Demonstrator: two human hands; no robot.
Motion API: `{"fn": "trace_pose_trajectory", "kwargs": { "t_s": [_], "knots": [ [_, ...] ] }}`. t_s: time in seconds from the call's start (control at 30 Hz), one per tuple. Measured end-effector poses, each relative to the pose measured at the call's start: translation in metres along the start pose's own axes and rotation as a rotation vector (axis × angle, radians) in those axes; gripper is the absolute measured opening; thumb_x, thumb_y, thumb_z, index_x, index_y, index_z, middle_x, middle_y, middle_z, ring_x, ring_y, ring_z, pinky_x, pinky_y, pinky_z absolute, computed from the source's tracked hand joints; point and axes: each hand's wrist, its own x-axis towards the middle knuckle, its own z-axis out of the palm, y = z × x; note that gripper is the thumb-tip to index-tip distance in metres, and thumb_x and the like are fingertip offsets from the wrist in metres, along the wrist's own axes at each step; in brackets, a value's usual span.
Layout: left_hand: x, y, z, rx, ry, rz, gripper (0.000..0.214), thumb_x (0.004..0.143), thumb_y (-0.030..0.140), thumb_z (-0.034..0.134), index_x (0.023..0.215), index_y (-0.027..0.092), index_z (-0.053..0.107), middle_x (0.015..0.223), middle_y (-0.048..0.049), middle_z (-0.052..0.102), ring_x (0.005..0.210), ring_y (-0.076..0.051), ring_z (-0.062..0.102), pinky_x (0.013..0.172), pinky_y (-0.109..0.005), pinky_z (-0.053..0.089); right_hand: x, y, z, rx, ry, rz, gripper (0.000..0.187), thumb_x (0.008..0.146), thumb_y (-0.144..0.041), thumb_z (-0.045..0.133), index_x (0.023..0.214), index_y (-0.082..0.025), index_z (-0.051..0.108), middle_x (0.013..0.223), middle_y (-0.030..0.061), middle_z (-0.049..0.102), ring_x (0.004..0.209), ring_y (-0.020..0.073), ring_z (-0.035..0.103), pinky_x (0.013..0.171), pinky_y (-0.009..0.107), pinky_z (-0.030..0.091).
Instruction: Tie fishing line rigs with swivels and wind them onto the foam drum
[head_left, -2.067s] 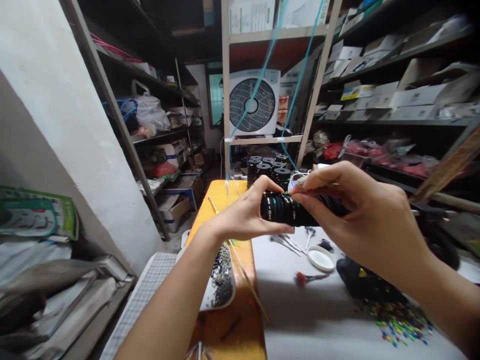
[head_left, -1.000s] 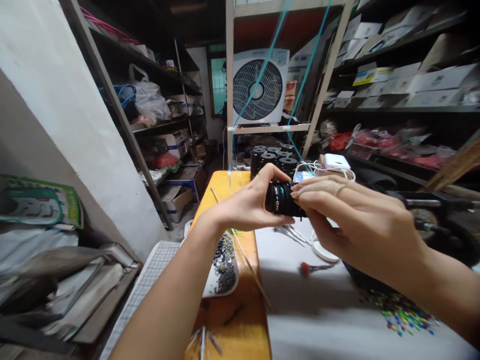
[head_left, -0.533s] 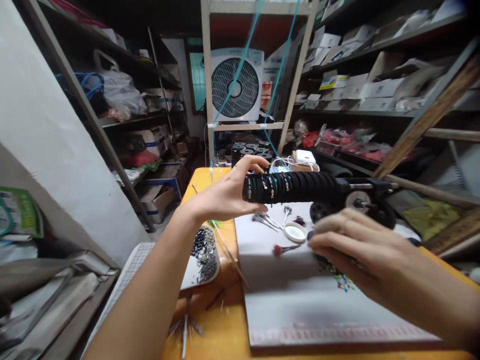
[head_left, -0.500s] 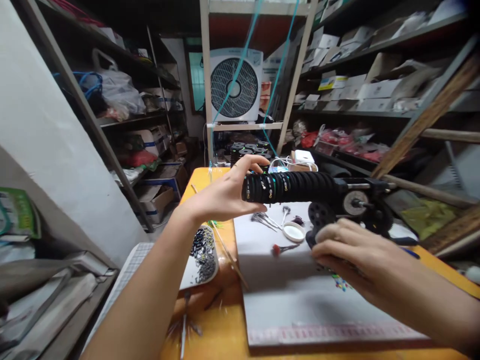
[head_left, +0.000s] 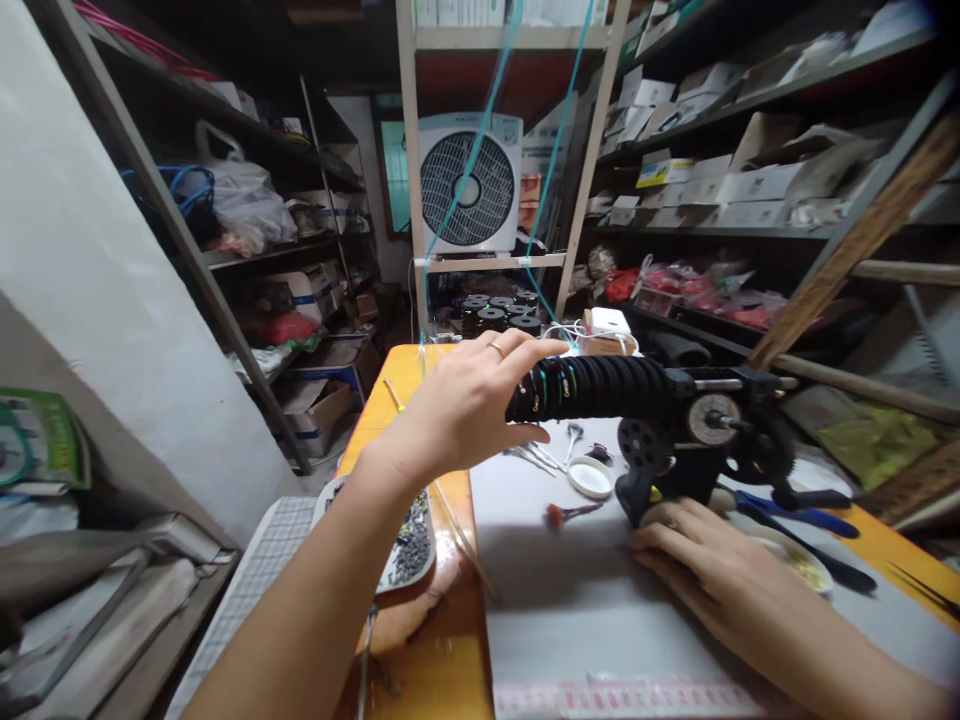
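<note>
While the black roll [head_left: 615,388] jutted leftward from the geared stand [head_left: 694,475], our left hand [head_left: 472,405] stood curved and widely spread around the roll's outer end. Our right hand [head_left: 697,550] lay beside the stand's foot; we could not tell whether it pinched anything. A white dish [head_left: 590,477] sat left of the stand.

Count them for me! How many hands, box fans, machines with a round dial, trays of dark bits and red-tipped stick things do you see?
Hands: 2 (left hand, right hand)
Box fan: 1
Dial machine: 1
Tray of dark bits: 1
Red-tipped stick: 1
Total: 6
</note>
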Motion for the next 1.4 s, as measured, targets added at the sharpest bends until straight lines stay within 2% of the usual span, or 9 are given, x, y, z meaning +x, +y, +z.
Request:
{"fn": "trace_pose_trajectory", "kwargs": {
  "t_s": [0.13,0.3,0.43,0.53,0.97,1.23,1.4],
  "knots": [
    [-0.001,-0.004,0.005,-0.043,0.03,0.024,0.066,0.071,0.024,0.085,0.127,0.009,0.054,0.123,-0.0184,0.064,0.114,-0.032,0.061,0.095,-0.047,0.051,0.027,-0.019,-0.023,0.064,0.105,-0.041,0.006,0.094,-0.019,0.055,0.093,-0.022,0.06,0.082,0.0029,0.066,0.072,0.017,0.066,0.06,0.027,0.055],
    [-0.002,-0.005,0.004,-0.233,0.032,-0.035,0.057,0.077,0.03,0.082,0.126,0.015,0.057,0.121,-0.0138,0.064,0.109,-0.025,0.063,0.095,-0.041,0.052,0.078,-0.034,-0.056,0.124,0.332,-0.056,0.007,0.091,-0.018,0.061,0.096,-0.023,0.062,0.08,0.0002,0.068,0.064,0.0129,0.064,0.056,0.023,0.051],
    [0.0,-0.003,0.001,-0.304,0.001,-0.112,0.053,0.081,0.033,0.078,0.127,0.016,0.058,0.114,-0.0104,0.067,0.105,-0.022,0.064,0.094,-0.039,0.051,0.115,-0.03,-0.06,0.214,0.473,-0.048,0.008,0.09,-0.016,0.064,0.095,-0.022,0.066,0.09,0.0046,0.068,0.078,0.016,0.066,0.062,0.025,0.051],
    [0.0,-0.002,0.0,-0.329,0.003,-0.129,0.05,0.082,0.034,0.077,0.126,0.019,0.059,0.113,-0.0089,0.067,0.105,-0.022,0.064,0.094,-0.039,0.051,0.129,-0.026,-0.055,0.242,0.479,-0.061,0.005,0.092,-0.019,0.063,0.092,-0.021,0.067,0.095,0.0066,0.067,0.086,0.0184,0.066,0.069,0.029,0.053],
    [-0.001,-0.003,0.002,-0.349,0.006,-0.144,0.048,0.081,0.033,0.078,0.124,0.022,0.06,0.116,-0.0085,0.068,0.107,-0.022,0.063,0.096,-0.039,0.049,0.131,-0.028,-0.052,0.063,0.488,-0.09,0.006,0.092,-0.017,0.062,0.092,-0.022,0.066,0.093,0.0054,0.069,0.083,0.0195,0.067,0.073,0.033,0.051],
    [0.0,-0.003,0.002,-0.344,0.005,-0.14,0.052,0.081,0.032,0.078,0.127,0.015,0.06,0.115,-0.0097,0.067,0.108,-0.02,0.063,0.096,-0.034,0.048,0.13,-0.028,-0.05,-0.004,0.496,-0.13,0.006,0.091,-0.016,0.062,0.093,-0.02,0.066,0.094,0.0068,0.07,0.083,0.0196,0.067,0.075,0.032,0.052],
    [0.0,-0.002,0.002,-0.351,0.011,-0.146,0.052,0.079,0.031,0.08,0.125,0.018,0.059,0.118,-0.0108,0.067,0.111,-0.023,0.063,0.098,-0.039,0.049,0.128,-0.029,-0.052,-0.006,0.467,-0.158,0.006,0.092,-0.016,0.061,0.094,-0.02,0.065,0.098,0.0078,0.07,0.088,0.0214,0.068,0.076,0.032,0.052]
  ]
}}
